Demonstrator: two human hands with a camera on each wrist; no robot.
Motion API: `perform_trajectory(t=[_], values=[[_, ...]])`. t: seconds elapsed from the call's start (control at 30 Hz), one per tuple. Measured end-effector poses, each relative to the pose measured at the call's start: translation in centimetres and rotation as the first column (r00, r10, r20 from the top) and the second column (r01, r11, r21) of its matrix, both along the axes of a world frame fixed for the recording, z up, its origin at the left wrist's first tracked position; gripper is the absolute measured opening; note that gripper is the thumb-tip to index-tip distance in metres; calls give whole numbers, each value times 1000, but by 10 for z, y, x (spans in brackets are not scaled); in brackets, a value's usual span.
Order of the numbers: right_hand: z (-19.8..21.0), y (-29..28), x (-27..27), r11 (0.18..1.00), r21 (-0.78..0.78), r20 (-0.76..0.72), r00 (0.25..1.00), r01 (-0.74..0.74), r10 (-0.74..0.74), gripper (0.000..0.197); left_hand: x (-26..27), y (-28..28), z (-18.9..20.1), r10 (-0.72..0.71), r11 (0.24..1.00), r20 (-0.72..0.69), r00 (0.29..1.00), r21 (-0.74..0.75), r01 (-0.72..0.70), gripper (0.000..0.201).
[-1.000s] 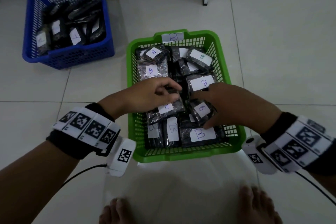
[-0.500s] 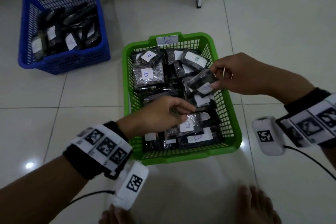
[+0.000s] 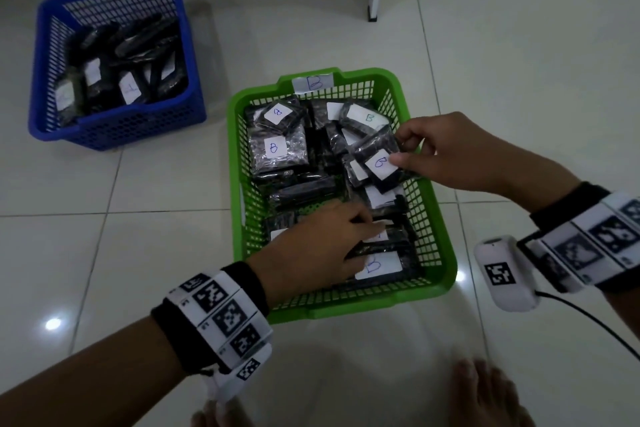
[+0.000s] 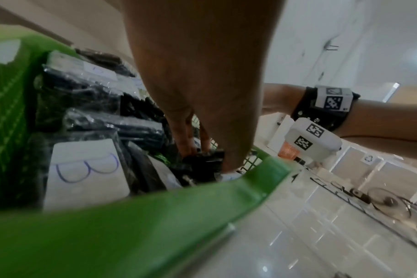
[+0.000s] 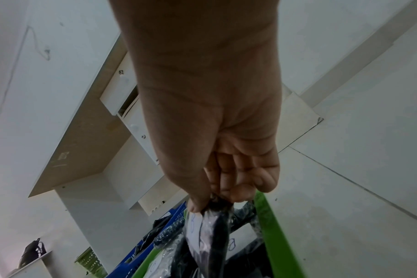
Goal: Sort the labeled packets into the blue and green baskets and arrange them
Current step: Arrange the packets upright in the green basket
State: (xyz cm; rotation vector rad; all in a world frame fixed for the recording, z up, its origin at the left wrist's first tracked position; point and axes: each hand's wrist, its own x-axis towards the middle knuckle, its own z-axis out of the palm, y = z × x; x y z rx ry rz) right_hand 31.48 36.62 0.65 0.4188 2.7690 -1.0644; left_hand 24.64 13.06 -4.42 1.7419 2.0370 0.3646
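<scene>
Your green basket sits on the tiled floor straight ahead of you, and everything else is placed from it. A white tag marked B is fixed to its far rim.

Your right hand hovers over the basket's right wall, toward the far end. Thumb and fingers pinch a dark packet with a white B label, lifted clear of the pile and tilted. The right wrist view confirms the grip: your thumb and curled fingers clamp the packet's top edge, which hangs down from them.

Your left hand reaches into the near half of the basket, palm down. In the left wrist view your fingertips press down around a dark packet near the right wall; they appear to close on it, but whether they actually grip it I cannot tell. Just nearer you, against the near wall, lies a packet with a large B label.

More B-labelled packets fill the far-left part of the basket.

The blue basket stands well apart, beyond the green basket and to its left, holding dark packets with white labels whose letters are too blurred to read.
</scene>
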Motion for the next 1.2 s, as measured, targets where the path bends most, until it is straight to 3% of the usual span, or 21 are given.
perform_trajectory(t=[0.13,0.3,0.37,0.43,0.47,0.53,0.6,0.67,0.73,0.8,0.9,1.0,1.07,1.13,1.2], values=[[-3,-5,0,997,-75,-4,1000,17,-18,10,5,1,6,-60,998,64,996,-5,61,58],[-12,-6,1,998,-55,22,1000,7,-5,19,15,0,14,-132,988,71,989,95,125,34],[-14,-6,1,999,-36,21,1000,5,-4,20,9,1,20,-34,972,27,999,232,27,28],[-14,-6,2,1000,-11,17,1000,4,-4,19,-3,3,27,165,919,41,985,356,-169,19],[-13,-7,2,1000,-12,14,1000,3,-3,20,-9,4,31,283,879,81,956,377,-292,22],[-11,-12,0,998,-61,12,1000,-4,5,21,-23,5,36,467,798,195,863,328,-506,46],[-8,-22,-4,994,-104,0,999,-42,42,18,-33,5,39,502,790,341,795,192,-582,62],[-6,-33,-9,990,-113,-32,996,-88,85,17,-42,3,38,463,824,481,745,77,-562,51],[-4,-40,-16,989,-114,-55,994,-96,90,19,-50,-2,39,454,830,507,732,57,-554,37],[-2,-43,-29,991,-124,-98,994,-52,40,18,-59,-10,41,489,760,589,643,75,-646,34],[-2,-45,-61,997,-71,-207,978,-17,2,27,-76,-22,45,517,544,707,483,165,-823,39],[-8,-57,-98,995,46,-290,952,-86,95,42,-91,-33,41,536,360,748,392,217,-907,37],[-19,-67,-117,984,108,-253,953,-145,168,53,-97,-38,36,556,248,766,322,217,-944,35],[-29,-74,-127,976,145,-207,960,-163,191,58,-100,-41,31,565,182,783,260,189,-965,34],[-36,-77,-131,967,212,-236,952,-144,193,54,-100,-42,27,580,181,778,241,165,-969,33]])
